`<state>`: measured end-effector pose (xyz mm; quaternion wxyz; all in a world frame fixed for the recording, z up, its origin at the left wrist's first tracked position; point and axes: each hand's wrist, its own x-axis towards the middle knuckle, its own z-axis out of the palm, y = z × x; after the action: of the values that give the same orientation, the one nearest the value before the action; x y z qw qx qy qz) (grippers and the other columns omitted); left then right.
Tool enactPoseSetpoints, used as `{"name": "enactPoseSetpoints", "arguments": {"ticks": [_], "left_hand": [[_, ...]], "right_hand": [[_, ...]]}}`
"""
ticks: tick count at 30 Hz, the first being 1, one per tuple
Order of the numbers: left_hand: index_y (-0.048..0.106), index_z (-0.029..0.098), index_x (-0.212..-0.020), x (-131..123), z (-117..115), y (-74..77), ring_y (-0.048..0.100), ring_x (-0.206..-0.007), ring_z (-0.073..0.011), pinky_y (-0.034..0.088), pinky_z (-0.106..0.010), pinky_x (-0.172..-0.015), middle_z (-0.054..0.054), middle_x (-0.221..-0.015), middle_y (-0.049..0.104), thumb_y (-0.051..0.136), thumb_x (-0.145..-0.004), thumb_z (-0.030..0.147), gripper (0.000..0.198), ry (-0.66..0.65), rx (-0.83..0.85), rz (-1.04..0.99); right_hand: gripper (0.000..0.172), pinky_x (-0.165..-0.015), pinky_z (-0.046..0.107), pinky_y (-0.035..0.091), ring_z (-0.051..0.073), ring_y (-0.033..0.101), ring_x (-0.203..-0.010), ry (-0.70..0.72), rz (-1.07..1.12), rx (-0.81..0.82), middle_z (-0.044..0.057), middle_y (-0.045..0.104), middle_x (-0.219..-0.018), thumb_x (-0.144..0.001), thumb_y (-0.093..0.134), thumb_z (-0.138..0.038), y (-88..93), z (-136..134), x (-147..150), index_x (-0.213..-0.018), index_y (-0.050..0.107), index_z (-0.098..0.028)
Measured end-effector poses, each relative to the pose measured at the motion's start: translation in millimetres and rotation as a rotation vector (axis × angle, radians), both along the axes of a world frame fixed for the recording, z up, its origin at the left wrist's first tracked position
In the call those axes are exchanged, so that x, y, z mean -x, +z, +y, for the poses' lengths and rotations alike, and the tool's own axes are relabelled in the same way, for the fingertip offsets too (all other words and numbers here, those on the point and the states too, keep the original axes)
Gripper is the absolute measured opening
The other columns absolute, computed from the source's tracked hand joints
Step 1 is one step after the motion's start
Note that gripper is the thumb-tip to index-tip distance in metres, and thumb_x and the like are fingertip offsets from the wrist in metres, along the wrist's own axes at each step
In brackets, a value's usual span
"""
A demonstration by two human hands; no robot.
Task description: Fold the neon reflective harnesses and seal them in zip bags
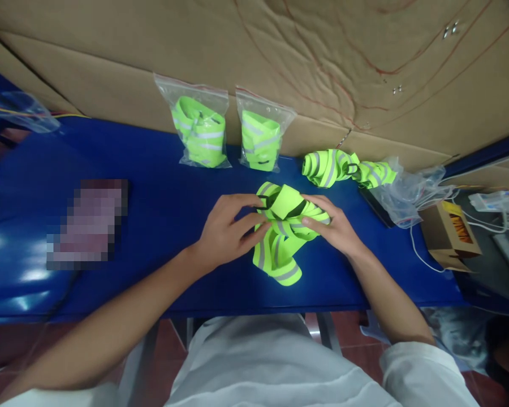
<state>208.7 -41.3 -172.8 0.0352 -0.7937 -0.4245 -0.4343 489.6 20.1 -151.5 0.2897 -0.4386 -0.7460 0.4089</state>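
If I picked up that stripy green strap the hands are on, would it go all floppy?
Probably floppy: the strap already bends into loose loops. It's likely light for its size, since it looks like thin, flat band. It probably wouldn't roll well if pushed, because it's lopsided, with loops sticking out.

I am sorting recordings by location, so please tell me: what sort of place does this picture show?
Probably a workshop or small factory: a blue table before a brown board, with bright green straps on it, some inside clear plastic bags.
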Motion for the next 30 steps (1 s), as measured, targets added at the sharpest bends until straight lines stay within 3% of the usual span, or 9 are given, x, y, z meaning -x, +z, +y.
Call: {"name": "enactPoseSetpoints", "arguments": {"ticks": [2, 5, 9, 14, 17, 20, 23, 28, 30], "left_hand": [[0.070, 0.030, -0.113, -7.4, -4.8, 1.8, 0.068, -0.121, -0.0253, 0.056, -0.043, -0.096, -0.008, -0.129, 0.071, 0.064, -0.096, 0.020, 0.021, -0.053, -0.029, 0.041], [0.061, 0.033, -0.136, -11.6, -4.2, 0.4, 0.057, -0.139, -0.0309, 0.052, -0.051, -0.108, -0.010, -0.150, 0.059, 0.061, -0.097, 0.021, 0.041, -0.137, 0.118, 0.185], [0.062, 0.025, -0.130, -2.5, 4.0, -4.6, 0.061, -0.129, -0.0367, 0.058, -0.048, -0.098, -0.016, -0.141, 0.061, 0.072, -0.091, 0.032, 0.040, -0.042, 0.230, 0.211], [0.056, 0.021, -0.105, 6.6, 8.9, -2.2, 0.067, -0.103, -0.0226, 0.058, -0.032, -0.087, -0.011, -0.115, 0.061, 0.068, -0.095, 0.018, 0.016, 0.023, 0.107, 0.019], [0.054, 0.021, -0.100, 3.9, 7.9, 1.3, 0.066, -0.099, -0.0185, 0.055, -0.028, -0.087, -0.008, -0.109, 0.060, 0.068, -0.094, 0.012, 0.017, -0.017, 0.067, -0.039], [0.053, 0.020, -0.098, -0.5, 5.4, 4.2, 0.065, -0.101, -0.0183, 0.054, -0.027, -0.087, -0.007, -0.104, 0.060, 0.071, -0.092, 0.012, 0.021, -0.052, 0.047, -0.097], [0.054, 0.021, -0.098, -1.7, 3.7, 7.7, 0.065, -0.101, -0.0174, 0.054, -0.028, -0.090, -0.006, -0.105, 0.062, 0.071, -0.091, 0.011, 0.020, -0.080, 0.051, -0.152], [0.057, 0.021, -0.102, 9.4, 12.6, 7.0, 0.068, -0.098, -0.0185, 0.055, -0.032, -0.088, -0.005, -0.107, 0.068, 0.067, -0.093, 0.018, 0.014, -0.042, 0.329, -0.425], [0.058, 0.021, -0.112, 14.7, 18.2, 2.8, 0.070, -0.104, -0.0220, 0.056, -0.035, -0.090, -0.008, -0.115, 0.070, 0.067, -0.093, 0.022, 0.020, -0.019, 0.412, -0.418]], "right_hand": [[0.058, -0.118, 0.047, 0.049, 0.030, 0.061, -0.137, 0.064, 0.017, 0.053, 0.001, 0.065, -0.146, -0.087, 0.081, -0.049, 3.5, -3.2, 0.6, -0.142, 0.067, -0.037], [0.074, -0.112, 0.045, 0.054, 0.031, 0.059, -0.141, 0.128, 0.054, 0.192, 0.000, 0.057, -0.157, -0.085, 0.082, -0.048, 8.1, -6.1, -1.5, -0.154, 0.056, -0.037], [0.076, -0.103, 0.042, 0.060, 0.031, 0.057, -0.143, 0.143, 0.074, 0.214, 0.002, 0.054, -0.159, -0.089, 0.075, -0.039, 7.6, 0.5, -11.3, -0.159, 0.047, -0.038], [0.047, -0.110, 0.049, 0.051, 0.030, 0.064, -0.131, 0.108, -0.142, -0.284, 0.007, 0.069, -0.136, -0.086, 0.060, -0.016, -0.3, 6.6, -15.3, -0.130, 0.069, -0.028], [0.055, -0.115, 0.054, 0.043, 0.034, 0.058, -0.139, 0.065, -0.244, -0.662, 0.014, 0.054, -0.153, -0.085, 0.061, -0.019, 0.3, -6.5, -5.0, -0.141, 0.061, -0.025], [0.062, -0.117, 0.055, 0.036, 0.036, 0.052, -0.144, 0.145, -0.360, -0.934, 0.013, 0.046, -0.162, -0.089, 0.063, -0.025, 4.3, -23.1, 6.3, -0.150, 0.052, -0.029], [0.059, -0.114, 0.051, 0.036, 0.032, 0.058, -0.137, 0.230, -0.509, -0.971, 0.009, 0.053, -0.158, -0.091, 0.060, -0.016, 4.4, -27.1, 8.5, -0.147, 0.056, -0.031], [0.046, -0.093, 0.042, 0.043, 0.028, 0.067, -0.109, 0.015, -0.507, -0.897, 0.011, 0.071, -0.123, -0.082, 0.056, -0.005, -2.4, -6.8, -10.4, -0.124, 0.070, -0.019], [0.050, -0.094, 0.044, 0.043, 0.029, 0.067, -0.110, 0.026, -0.561, -0.831, 0.010, 0.071, -0.123, -0.077, 0.053, -0.001, 0.3, 0.0, -20.4, -0.121, 0.072, -0.018]]}}
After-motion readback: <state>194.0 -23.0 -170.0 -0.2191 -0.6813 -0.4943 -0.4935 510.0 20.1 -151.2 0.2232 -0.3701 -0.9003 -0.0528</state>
